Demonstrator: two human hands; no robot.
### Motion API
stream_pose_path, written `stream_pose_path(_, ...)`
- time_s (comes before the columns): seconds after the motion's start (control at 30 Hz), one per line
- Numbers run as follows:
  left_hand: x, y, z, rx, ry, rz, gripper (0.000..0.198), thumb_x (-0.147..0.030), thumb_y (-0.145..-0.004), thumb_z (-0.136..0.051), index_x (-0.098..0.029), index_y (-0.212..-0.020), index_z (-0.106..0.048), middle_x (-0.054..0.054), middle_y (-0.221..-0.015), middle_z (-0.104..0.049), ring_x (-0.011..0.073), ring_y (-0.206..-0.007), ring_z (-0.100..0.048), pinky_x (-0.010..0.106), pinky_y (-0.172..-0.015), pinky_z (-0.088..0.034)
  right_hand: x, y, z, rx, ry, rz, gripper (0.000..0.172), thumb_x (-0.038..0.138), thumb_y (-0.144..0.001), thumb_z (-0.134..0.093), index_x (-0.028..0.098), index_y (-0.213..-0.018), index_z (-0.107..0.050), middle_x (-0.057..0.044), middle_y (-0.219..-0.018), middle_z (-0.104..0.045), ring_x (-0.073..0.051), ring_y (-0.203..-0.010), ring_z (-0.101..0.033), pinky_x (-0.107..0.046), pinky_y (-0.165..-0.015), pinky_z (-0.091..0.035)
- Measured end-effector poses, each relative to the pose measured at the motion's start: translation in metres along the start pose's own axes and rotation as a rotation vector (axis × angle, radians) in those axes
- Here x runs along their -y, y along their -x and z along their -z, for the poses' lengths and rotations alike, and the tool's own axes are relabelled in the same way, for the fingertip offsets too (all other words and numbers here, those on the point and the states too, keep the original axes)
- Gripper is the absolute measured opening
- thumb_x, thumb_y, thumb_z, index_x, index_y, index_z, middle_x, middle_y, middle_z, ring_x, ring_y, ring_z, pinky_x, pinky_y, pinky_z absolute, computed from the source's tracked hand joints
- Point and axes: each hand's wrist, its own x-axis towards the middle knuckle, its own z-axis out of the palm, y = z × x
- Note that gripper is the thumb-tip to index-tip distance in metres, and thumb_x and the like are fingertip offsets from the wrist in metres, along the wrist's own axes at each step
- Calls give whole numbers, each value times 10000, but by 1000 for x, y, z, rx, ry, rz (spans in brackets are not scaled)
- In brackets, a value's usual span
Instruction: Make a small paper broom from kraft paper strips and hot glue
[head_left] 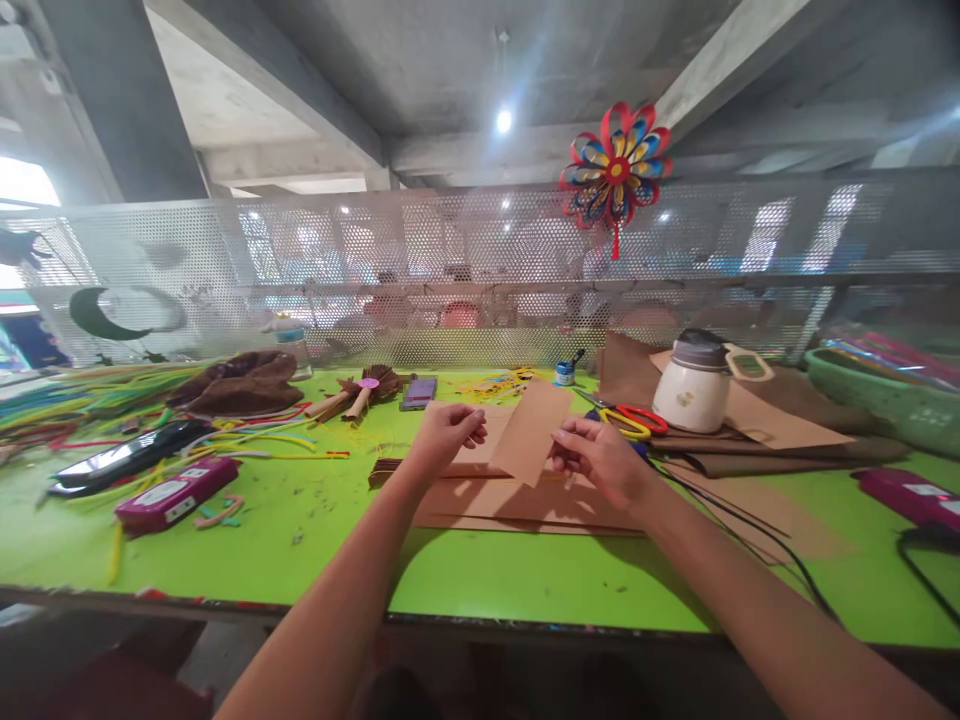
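A rectangular piece of brown kraft paper (534, 430) is tilted up above the table, its right edge pinched by my right hand (600, 462). My left hand (450, 437) is just left of this piece, its thumb and fingers drawn together; whatever may be between them is too small to make out. Under both hands lie larger brown paper sheets (517, 505). A dark brown pleated paper stack (385, 470) sits by my left forearm. Beyond my right hand are scissors with yellow and red handles (637, 422).
A cream thermos (691, 385) stands on brown sheets at right, near a green basket (885, 395). Magenta power strips (178, 494) sit at both sides. A phone (131, 455), pipe cleaners (255, 440) and a brown paper flower (366, 388) lie left. A perforated screen (465, 240) backs the table.
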Motion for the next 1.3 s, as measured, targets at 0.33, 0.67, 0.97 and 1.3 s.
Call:
stream_pose_path(0.33, -1, 11, -6, 311, 197, 71, 347, -451, -792, -625, -117, -866, -680, 63, -824, -658, 118, -726, -577, 258, -698, -457, -9, -1, -1, 104, 84, -17, 330, 425, -693, -739, 129, -730, -599, -12, -627, -635, -101, -534, -568, -214, -489, -394)
stream_pose_path(0.67, -3, 15, -11, 345, 277, 236, 273, -322, -681, -743, -147, -874, -661, 10, -765, -636, 92, -653, -559, 221, -611, -409, -12, 0, -5, 53, 109, 3, 312, 417, -689, -739, 138, -692, -600, -20, -614, -643, -108, -525, -566, -234, -504, -393)
stream_pose_path(0.97, -5, 14, -5, 305, 406, 285, 285, -227, -613, -761, -152, -872, -668, -7, -734, -617, 82, -639, -544, 202, -578, -368, 1, 3, 4, 235, 107, 148, 126, 213, -724, -692, 135, -823, -697, -53, -757, -678, -134, -640, -582, -265, -583, -433)
stream_pose_path(1.3, -13, 27, -6, 705, 255, 309, 238, -246, -607, -739, -147, -822, -711, -14, -603, -583, 90, -548, -478, 227, -536, -354, 12, 24, -6, 511, 347, 18, 209, 271, -703, -733, 189, -895, -717, -40, -882, -676, -156, -777, -608, -260, -687, -467)
